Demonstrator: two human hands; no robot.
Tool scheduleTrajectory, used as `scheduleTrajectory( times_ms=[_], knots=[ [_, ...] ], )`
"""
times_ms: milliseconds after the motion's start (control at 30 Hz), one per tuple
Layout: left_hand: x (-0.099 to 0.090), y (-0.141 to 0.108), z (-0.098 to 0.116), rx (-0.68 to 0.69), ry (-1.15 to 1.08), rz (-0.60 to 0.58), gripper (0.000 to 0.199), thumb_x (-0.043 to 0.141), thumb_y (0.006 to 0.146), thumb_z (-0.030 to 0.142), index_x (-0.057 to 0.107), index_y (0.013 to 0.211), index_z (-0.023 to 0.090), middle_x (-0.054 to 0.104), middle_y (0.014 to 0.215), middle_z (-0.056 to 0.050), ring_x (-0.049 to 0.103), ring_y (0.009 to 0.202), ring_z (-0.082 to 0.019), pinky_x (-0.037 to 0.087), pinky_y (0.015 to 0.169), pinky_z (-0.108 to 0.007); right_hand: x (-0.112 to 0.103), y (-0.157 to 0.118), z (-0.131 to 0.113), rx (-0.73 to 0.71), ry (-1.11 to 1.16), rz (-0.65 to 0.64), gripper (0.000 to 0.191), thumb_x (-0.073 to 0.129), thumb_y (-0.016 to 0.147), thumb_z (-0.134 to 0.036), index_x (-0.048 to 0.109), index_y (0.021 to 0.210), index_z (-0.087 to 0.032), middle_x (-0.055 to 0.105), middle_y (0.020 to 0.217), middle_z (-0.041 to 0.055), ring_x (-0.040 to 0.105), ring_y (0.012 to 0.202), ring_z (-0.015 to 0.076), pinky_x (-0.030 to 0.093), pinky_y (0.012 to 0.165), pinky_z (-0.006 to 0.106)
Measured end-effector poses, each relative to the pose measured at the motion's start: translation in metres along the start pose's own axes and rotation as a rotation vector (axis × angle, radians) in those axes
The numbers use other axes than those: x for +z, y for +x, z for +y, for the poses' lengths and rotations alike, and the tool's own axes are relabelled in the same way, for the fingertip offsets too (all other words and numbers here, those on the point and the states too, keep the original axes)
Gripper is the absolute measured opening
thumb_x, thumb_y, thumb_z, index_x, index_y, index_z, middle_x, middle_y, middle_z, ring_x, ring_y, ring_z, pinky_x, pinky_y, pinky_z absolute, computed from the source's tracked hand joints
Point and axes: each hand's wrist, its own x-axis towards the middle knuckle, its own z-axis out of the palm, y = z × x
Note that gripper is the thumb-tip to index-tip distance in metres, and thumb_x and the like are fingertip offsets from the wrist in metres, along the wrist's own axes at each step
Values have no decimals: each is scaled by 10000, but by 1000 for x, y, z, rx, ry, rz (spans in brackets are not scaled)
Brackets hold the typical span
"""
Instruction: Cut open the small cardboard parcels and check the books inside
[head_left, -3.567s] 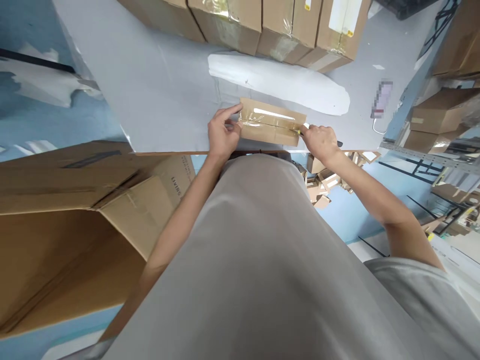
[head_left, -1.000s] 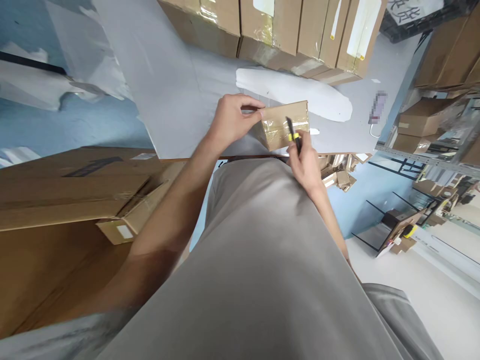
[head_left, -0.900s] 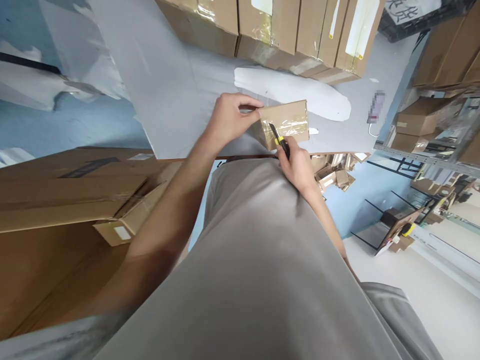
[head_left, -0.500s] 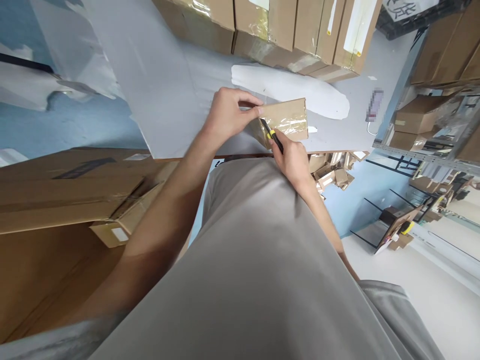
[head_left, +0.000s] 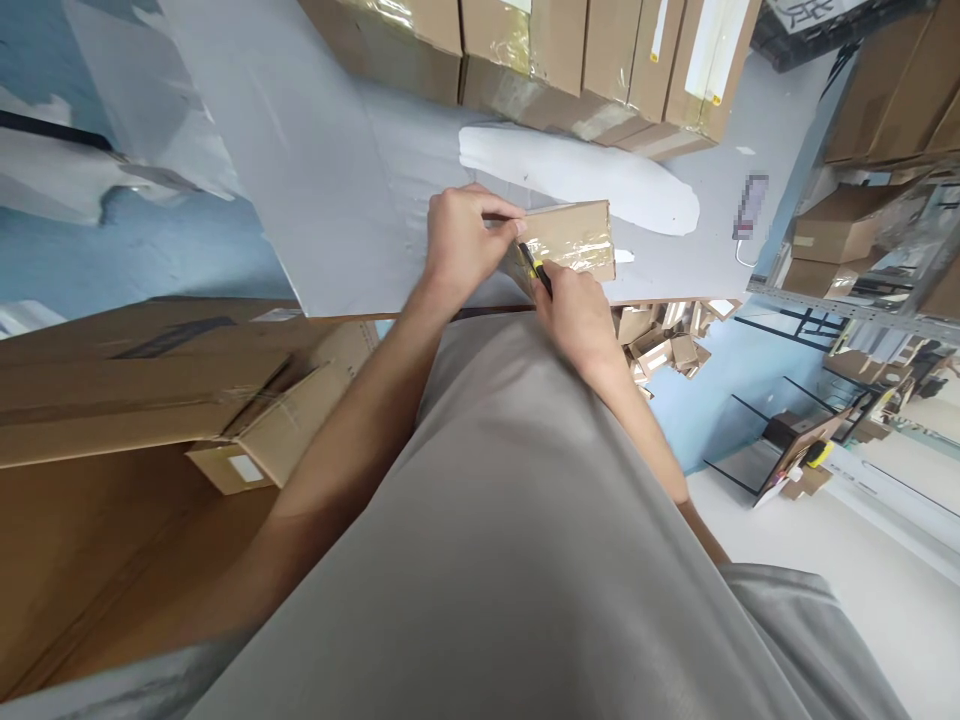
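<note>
A small cardboard box [head_left: 566, 222] with shiny clear tape lies near the front edge of the grey table [head_left: 330, 230]. My left hand [head_left: 469, 235] pinches the box at its left corner, thumb and fingertips together. In my right hand [head_left: 577, 315] is a black and yellow utility knife [head_left: 538, 268], its front end against the taped left end of the box, close to my left fingertips. Whether the blade is in the tape cannot be made out. The lower side of the box is partly hidden by my right hand.
Behind the box lies a long white sheet [head_left: 577, 175]. A row of taped cartons [head_left: 517, 60] stands along the table's far side. A large open carton [head_left: 150, 380] is at left. Small boxes [head_left: 660, 345] lie below the table at right, near a shelf [head_left: 840, 300].
My right hand has shifted slightly left and down with the knife, covering more of its handle. My left wrist has turned a little; its pinch on the box remains.
</note>
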Motion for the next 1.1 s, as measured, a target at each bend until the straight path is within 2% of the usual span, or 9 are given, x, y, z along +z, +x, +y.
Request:
scheduleTrajectory(
  times_ms=[100,200,400,600,733,833,933,1000,1100],
  knots=[
    [2,0,2,-27,4,19,109,900,900,401,865,968,324,855,1034,-7,770,1222,-319,627,1151,-476,7,3,1,4,12,17,512,320,1224,-437,661,1528,-204,813,1182,185,757,1159,389,593,1023,511],
    [4,-2,6,0,64,-1,46,879,902,314,876,946,302,856,1044,-17,795,1110,-310,638,1114,-477,9,0,-1,20,2,23,510,319,1230,-456,676,1504,-217,815,1152,184,770,1129,381,613,977,493],
    [8,-8,9,51,136,31,83,834,914,221,879,936,287,860,1062,-17,793,1031,-270,663,1060,-434,-9,-5,-23,124,-42,-51,379,403,1212,-229,721,1399,-144,808,1294,219,770,1191,347,605,1009,459],
    [10,-1,12,58,230,74,117,777,974,201,875,1021,242,863,1112,-28,795,1052,-230,662,1044,-413,-12,-21,-28,186,-78,-179,376,430,1192,-182,732,1415,-161,800,1353,213,783,1225,322,622,1008,408],
    [7,4,11,71,262,23,112,788,960,208,866,1035,236,858,1094,-39,802,1055,-233,651,1059,-382,-12,-32,-25,197,-85,-174,390,419,1191,-189,727,1426,-147,794,1364,225,780,1248,323,611,1024,402],
    [1,2,9,88,234,-9,127,784,965,233,848,1072,258,840,1091,-37,798,1096,-247,659,1043,-359,-17,-40,-15,165,-24,-151,371,455,1203,-281,738,1414,-168,821,1305,206,782,1216,347,591,1015,406],
    [2,-6,14,151,289,-19,225,744,974,207,827,1171,277,811,1221,-56,769,1217,-278,636,1133,-410,-21,-50,11,172,84,-20,386,447,1211,-345,724,1445,-212,853,1219,159,795,1130,347,560,982,381],
    [14,-13,23,238,354,-52,282,717,1000,214,805,1255,297,773,1367,-70,703,1377,-312,552,1270,-479,-19,-54,34,236,139,113,408,412,1215,-344,704,1470,-217,859,1201,149,796,1089,341,540,955,362],
    [45,-23,37,392,420,-174,290,691,1067,324,764,1348,309,714,1523,-71,536,1604,-359,375,1408,-593,-12,-50,68,328,173,249,421,392,1210,-338,706,1456,-205,857,1182,153,792,1050,334,526,928,350]
  ],
)
